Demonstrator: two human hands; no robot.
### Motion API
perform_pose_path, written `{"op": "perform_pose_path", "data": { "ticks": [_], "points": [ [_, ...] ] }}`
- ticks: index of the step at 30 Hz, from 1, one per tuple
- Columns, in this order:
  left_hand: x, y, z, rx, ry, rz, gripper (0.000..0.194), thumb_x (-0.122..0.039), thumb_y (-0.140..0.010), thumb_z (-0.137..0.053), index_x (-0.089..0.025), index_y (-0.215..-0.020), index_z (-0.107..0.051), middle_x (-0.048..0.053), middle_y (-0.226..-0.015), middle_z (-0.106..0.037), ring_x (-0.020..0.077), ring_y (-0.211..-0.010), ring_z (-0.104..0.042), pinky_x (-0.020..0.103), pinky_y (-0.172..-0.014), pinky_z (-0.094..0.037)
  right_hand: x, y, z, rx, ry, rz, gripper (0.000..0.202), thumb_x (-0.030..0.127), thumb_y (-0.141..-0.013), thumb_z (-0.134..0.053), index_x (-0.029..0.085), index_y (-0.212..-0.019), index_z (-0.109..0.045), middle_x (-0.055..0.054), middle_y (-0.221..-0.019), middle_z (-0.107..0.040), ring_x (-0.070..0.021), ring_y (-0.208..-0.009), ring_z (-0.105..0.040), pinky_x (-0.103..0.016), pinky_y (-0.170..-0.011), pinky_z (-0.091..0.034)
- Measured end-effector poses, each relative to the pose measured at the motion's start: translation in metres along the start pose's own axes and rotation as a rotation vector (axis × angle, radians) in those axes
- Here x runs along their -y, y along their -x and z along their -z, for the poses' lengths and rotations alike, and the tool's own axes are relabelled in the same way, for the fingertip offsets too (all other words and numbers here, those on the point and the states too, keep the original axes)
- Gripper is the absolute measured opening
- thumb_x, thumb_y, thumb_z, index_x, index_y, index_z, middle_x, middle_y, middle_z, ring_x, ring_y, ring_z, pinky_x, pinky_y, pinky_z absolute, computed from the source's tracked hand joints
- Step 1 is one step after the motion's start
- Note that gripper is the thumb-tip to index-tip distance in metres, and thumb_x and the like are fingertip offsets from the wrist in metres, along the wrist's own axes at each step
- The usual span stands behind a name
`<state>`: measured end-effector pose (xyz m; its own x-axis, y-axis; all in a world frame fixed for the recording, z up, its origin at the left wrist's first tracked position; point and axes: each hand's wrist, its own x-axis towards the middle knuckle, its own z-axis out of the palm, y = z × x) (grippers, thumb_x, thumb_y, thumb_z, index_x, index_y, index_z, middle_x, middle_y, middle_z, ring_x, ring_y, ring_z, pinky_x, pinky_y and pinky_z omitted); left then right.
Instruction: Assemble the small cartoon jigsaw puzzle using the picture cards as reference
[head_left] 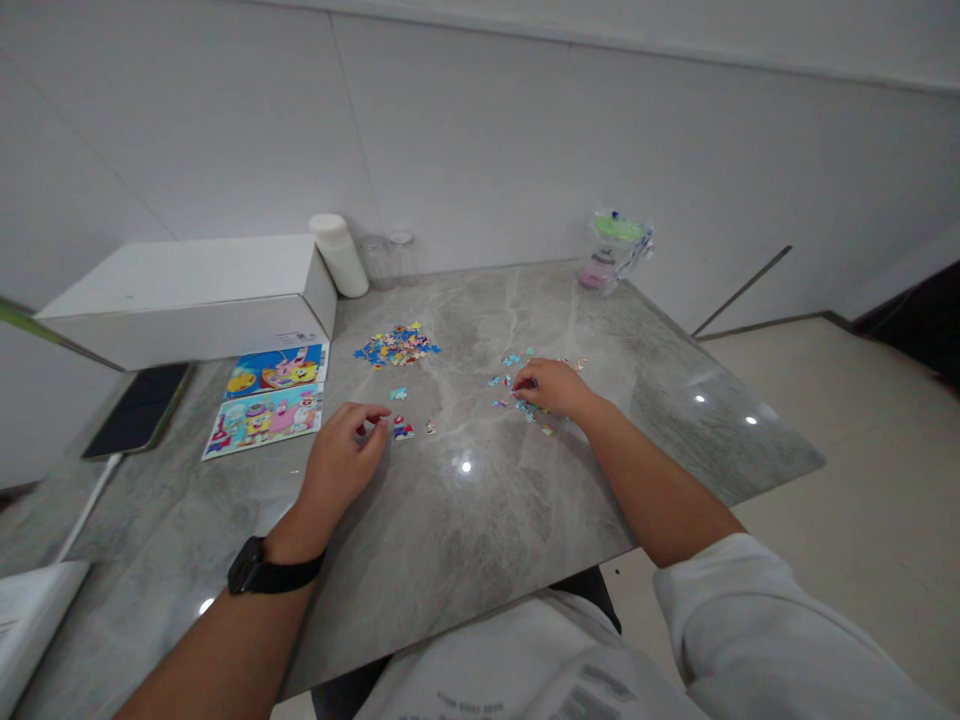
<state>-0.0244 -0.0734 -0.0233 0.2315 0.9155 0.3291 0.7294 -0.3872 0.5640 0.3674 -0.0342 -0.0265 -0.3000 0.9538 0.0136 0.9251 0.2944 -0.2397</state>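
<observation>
My left hand (347, 450), in a black watch, rests on the table with its thumb apart from its bent fingers and nothing visible between them. Just right of its fingertips lie a few joined jigsaw pieces (403, 428) in red and blue. A light-blue piece (398, 394) is above them and a small pale piece (431, 427) to their right. My right hand (551, 387) bends over a loose spread of light-blue and mixed jigsaw pieces (531, 409), partly hiding it. Its fingertips are pinched together at a small piece (508, 381) on the left side of that spread.
A heap of mixed puzzle pieces (397, 345) lies farther back. Two cartoon picture sheets (262, 418) are at the left, near a phone (140, 408) with a cable and a white box (180, 300). A white bottle (340, 257), clear glasses (402, 255) and a plastic bag (613, 250) stand by the wall.
</observation>
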Motion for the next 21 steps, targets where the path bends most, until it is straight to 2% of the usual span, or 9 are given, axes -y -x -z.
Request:
{"op": "perform_pose_path", "data": {
  "ticks": [5,10,12,15,21],
  "points": [
    [-0.002,0.0,0.0,0.001,0.004,-0.007,0.027,-0.038,-0.097,-0.054,-0.021,-0.107,-0.074,0.006,-0.098,-0.07,0.0212,-0.083,-0.062,0.036,-0.081,-0.051,-0.002,-0.002,-0.002,-0.029,-0.053,0.047,0.018,0.023,-0.095,-0.068,0.026,-0.108,-0.081,-0.004,-0.105,-0.076,-0.0172,-0.096,-0.067,-0.026,-0.087,-0.045],
    [-0.001,0.0,0.0,0.007,0.0,-0.002,0.027,-0.037,-0.097,-0.054,-0.021,-0.108,-0.074,0.006,-0.099,-0.07,0.0215,-0.085,-0.062,0.036,-0.081,-0.051,-0.014,0.003,0.017,-0.099,-0.04,-0.074,0.018,0.02,-0.092,-0.069,0.023,-0.105,-0.08,-0.004,-0.102,-0.076,-0.0168,-0.087,-0.066,-0.027,-0.084,-0.045],
    [-0.001,0.0,0.0,0.012,0.001,0.0,0.027,-0.038,-0.097,-0.054,-0.021,-0.107,-0.073,0.007,-0.099,-0.07,0.0216,-0.085,-0.063,0.036,-0.082,-0.051,-0.017,0.006,0.025,-0.066,-0.039,-0.097,0.014,0.021,-0.091,-0.07,0.023,-0.1,-0.08,-0.004,-0.099,-0.077,-0.0166,-0.084,-0.066,-0.027,-0.079,-0.044],
    [-0.001,0.0,0.0,0.025,-0.002,-0.007,0.028,-0.038,-0.098,-0.054,-0.021,-0.107,-0.073,0.007,-0.1,-0.07,0.0215,-0.085,-0.062,0.036,-0.082,-0.05,-0.015,0.01,0.029,0.017,-0.037,-0.053,0.011,0.02,-0.089,-0.072,0.023,-0.096,-0.08,-0.003,-0.098,-0.078,-0.0169,-0.085,-0.067,-0.026,-0.077,-0.044],
    [-0.003,0.0,0.0,0.033,-0.004,-0.005,0.028,-0.04,-0.097,-0.054,-0.021,-0.105,-0.073,0.006,-0.095,-0.07,0.0214,-0.083,-0.063,0.036,-0.08,-0.051,-0.012,0.006,0.015,0.165,-0.08,0.054,0.018,0.016,-0.086,-0.074,0.024,-0.101,-0.08,-0.002,-0.098,-0.079,-0.017,-0.09,-0.07,-0.024,-0.08,-0.046]
  ]
}}
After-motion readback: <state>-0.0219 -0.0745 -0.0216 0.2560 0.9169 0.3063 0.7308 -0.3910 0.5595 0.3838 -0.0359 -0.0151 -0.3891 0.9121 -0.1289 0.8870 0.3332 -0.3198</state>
